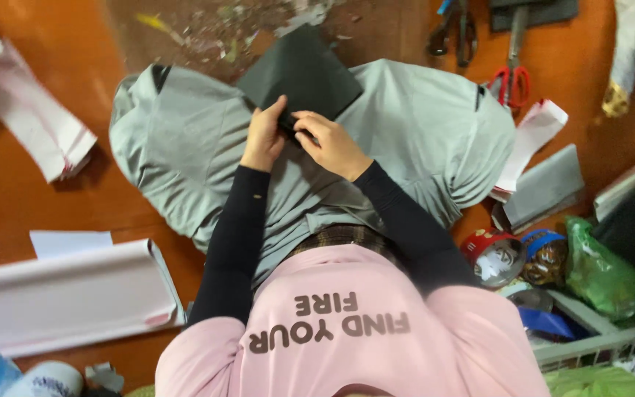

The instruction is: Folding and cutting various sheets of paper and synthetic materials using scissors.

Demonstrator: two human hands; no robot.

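Observation:
I sit cross-legged on an orange-brown floor in grey trousers [185, 140]. A sheet of black paper [303, 73] rests over my lap between my knees. My left hand [264, 138] grips the sheet's near edge with the thumb on top. My right hand [330, 143] pinches the same edge right beside it, fingers curled over the paper. Both forearms are in long black sleeves, and a pink shirt fills the bottom of the view.
A stack of white paper [34, 125] lies at left, a white roll [67, 294] at lower left. Red-handled scissors [510, 77] and dark pliers [453, 29] lie at top right. Grey sheets [549, 187], tape rolls [494, 254] and a green bag [604, 276] crowd the right.

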